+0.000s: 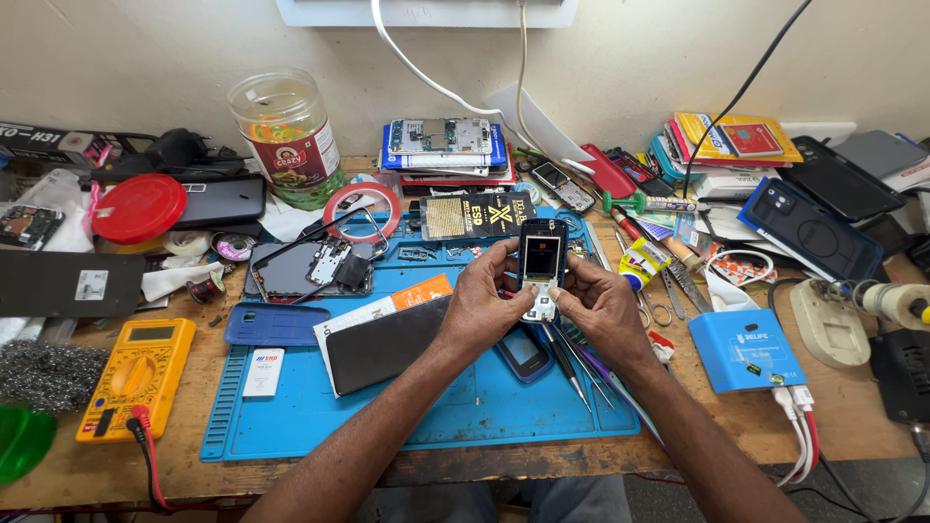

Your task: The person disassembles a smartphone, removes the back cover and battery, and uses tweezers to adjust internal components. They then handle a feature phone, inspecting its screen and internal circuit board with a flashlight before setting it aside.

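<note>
L hand [481,302]: fingers curled, gripping small phone [542,266] left edge.
R hand [601,305]: curled, pinching its lower right.
Phone: upright, long axis away from the person, screen up.

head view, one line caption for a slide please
Both hands, left hand and right hand, hold a small opened phone above a blue repair mat.

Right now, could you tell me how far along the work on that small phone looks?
Done: the small phone is stripped of its front cover, its keypad area bare, and a blue phone shell lies on the blue mat. In hand: left hand and right hand hold it upright together. Left: it remains uncovered; tweezers lie unused.
</note>
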Tool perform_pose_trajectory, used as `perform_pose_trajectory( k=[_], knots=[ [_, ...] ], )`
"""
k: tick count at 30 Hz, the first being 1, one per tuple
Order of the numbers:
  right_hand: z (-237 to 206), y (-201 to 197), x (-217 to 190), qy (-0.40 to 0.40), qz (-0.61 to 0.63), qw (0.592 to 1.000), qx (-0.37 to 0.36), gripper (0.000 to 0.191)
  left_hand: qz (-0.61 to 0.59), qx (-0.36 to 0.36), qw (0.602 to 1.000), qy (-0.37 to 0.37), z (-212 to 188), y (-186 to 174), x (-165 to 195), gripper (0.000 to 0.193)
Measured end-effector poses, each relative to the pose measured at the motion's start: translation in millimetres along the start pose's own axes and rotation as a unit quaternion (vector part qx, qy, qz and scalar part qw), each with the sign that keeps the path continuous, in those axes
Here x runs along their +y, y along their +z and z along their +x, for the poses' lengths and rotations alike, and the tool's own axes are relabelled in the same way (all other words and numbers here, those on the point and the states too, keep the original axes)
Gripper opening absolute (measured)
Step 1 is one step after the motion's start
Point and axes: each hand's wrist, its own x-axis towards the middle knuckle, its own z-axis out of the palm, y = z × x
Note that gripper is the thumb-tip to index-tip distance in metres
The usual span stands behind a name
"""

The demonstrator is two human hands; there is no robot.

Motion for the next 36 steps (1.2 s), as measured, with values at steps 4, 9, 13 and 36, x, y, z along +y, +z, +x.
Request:
perform_pose_trajectory(
  k=[4,9,13,36],
  knots=[
    [0.1,-0.5,-0.2,0.011,0.003,1.000,-0.001,0.046,0.000,0.002,1.000,0.000,0.4,1.0,-2.4,0.056],
    [0.2,-0.3,1.0,0.010,0.006,1.000,-0.002,0.048,-0.014,0.005,1.000,0.003,0.7,2.1,-3.6,0.057],
    [0.5,-0.1,1.1,0.013,-0.004,1.000,0.002,0.048,-0.002,0.004,1.000,-0.005,0.4,1.1,-2.0,0.056],
    [-3.1,-3.0,-1.2,0.006,0.025,1.000,-0.010,0.056,-0.023,-0.017,1.000,-0.004,-4.0,-1.3,5.6,0.061]
  ],
)
